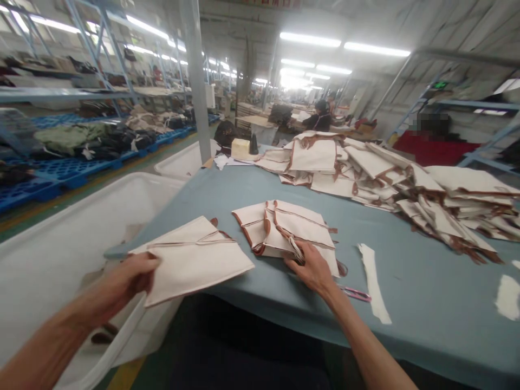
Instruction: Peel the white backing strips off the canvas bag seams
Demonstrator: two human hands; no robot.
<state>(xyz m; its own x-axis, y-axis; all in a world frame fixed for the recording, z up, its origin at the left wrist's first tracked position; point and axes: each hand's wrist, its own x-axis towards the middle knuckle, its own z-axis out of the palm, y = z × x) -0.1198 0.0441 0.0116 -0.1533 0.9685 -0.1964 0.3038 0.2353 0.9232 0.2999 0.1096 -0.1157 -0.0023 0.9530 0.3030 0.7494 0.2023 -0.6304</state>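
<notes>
My left hand (140,273) grips the near left edge of a flat cream fabric piece with brown trim (199,265), held over the table's edge beside the white bin. The thumb lies on top of it. On the table, my right hand (311,266) closes on the near edge of a cream bag piece with brown binding (304,225), part of a small overlapping stack. Its fingertips are partly hidden by the fabric. Just right of that hand lie pink-handled thread snips (356,294) and a white strip (374,284).
A large heap of cream pieces with brown trim (365,168) covers the table's far right. The white bin (122,206) stands against the left side of the blue-green table (426,303). A yellowish block (240,148) sits at the back. Another person (320,116) works beyond.
</notes>
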